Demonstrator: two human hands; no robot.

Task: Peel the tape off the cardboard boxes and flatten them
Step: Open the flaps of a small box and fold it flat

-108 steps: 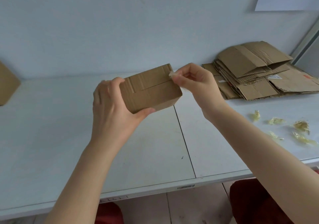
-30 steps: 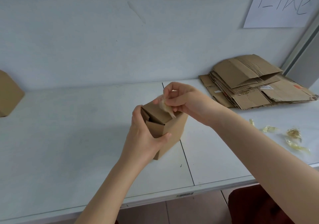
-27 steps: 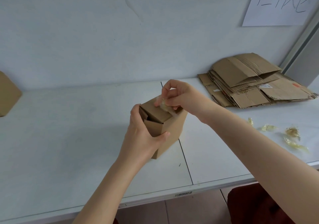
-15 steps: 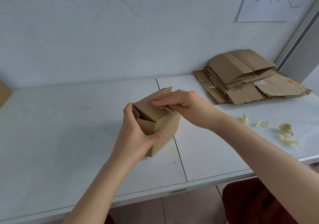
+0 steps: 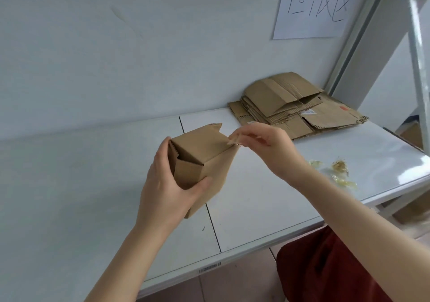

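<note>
A small brown cardboard box (image 5: 209,159) stands tilted on the white table (image 5: 69,197), its top flaps loose and partly folded in. My left hand (image 5: 167,185) grips its near left side, thumb on the front face. My right hand (image 5: 263,148) pinches a scrap of clear tape (image 5: 233,140) at the box's upper right corner.
A pile of flattened cardboard (image 5: 295,106) lies at the back right against the wall. Crumpled bits of peeled tape (image 5: 337,169) are scattered near the table's right edge. A paper sign (image 5: 316,6) hangs on the wall. A red seat (image 5: 325,269) shows below the table.
My right hand has shifted from the top flaps to the box's upper right corner and now pinches tape there. The view has swung left and upward; my left hand keeps its hold.
</note>
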